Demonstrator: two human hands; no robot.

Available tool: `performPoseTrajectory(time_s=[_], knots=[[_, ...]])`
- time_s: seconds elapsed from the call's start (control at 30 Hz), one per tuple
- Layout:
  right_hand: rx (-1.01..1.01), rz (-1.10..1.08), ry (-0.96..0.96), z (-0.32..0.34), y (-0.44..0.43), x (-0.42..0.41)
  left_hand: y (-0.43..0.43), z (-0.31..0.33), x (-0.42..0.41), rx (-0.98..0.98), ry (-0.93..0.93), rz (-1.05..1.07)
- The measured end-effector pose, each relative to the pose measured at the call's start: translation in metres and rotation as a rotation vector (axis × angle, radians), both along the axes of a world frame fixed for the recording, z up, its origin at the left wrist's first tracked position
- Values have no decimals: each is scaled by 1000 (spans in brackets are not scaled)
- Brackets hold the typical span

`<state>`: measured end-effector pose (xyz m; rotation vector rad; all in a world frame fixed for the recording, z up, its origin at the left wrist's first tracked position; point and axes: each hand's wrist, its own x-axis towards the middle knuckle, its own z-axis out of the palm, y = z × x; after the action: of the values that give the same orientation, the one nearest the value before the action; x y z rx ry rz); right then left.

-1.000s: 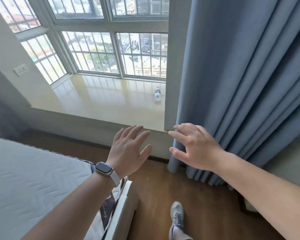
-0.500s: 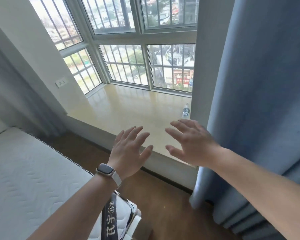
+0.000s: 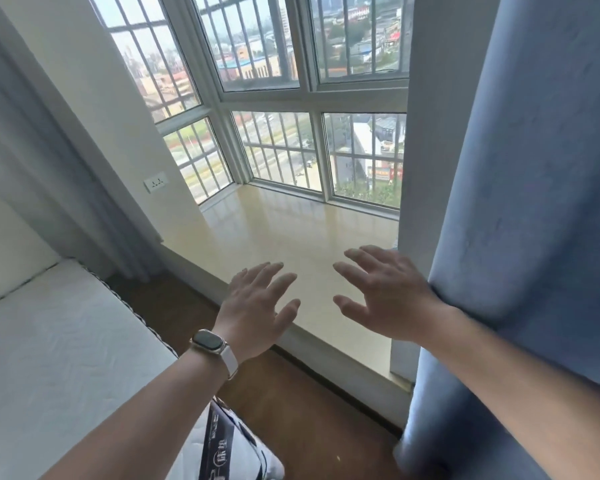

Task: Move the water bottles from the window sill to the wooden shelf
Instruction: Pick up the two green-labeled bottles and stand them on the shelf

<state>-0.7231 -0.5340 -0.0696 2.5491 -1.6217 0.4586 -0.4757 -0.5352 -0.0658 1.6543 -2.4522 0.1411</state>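
Observation:
A glossy cream window sill fills the bay under the barred windows. My left hand, with a watch on its wrist, hovers open over the sill's front edge. My right hand is held open beside it, fingers spread, its wrist against the blue curtain. Neither hand holds anything. No water bottle shows in this view; the spot by the right pillar where one stood is hidden behind my right hand and the pillar. The wooden shelf is out of view.
A thick blue curtain hangs close on the right. A white pillar bounds the sill on that side. A white mattress lies at lower left, with brown wooden floor between it and the sill. A wall socket sits on the left wall.
The view has moved closer to the window and tilted up. Both hands stay open and have come over the sill. The small bottle by the right pillar has passed out of sight.

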Motion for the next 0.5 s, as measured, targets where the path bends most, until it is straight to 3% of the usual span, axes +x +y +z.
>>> performPoseTrajectory(time_s=[0.2,0.5], knots=[[11,-41,-58,-9,-21,-7,-40,-1,2,11,-37,-12],[144,-31,20,-23,-92,26,-125,-25,18,24,37,-66]])
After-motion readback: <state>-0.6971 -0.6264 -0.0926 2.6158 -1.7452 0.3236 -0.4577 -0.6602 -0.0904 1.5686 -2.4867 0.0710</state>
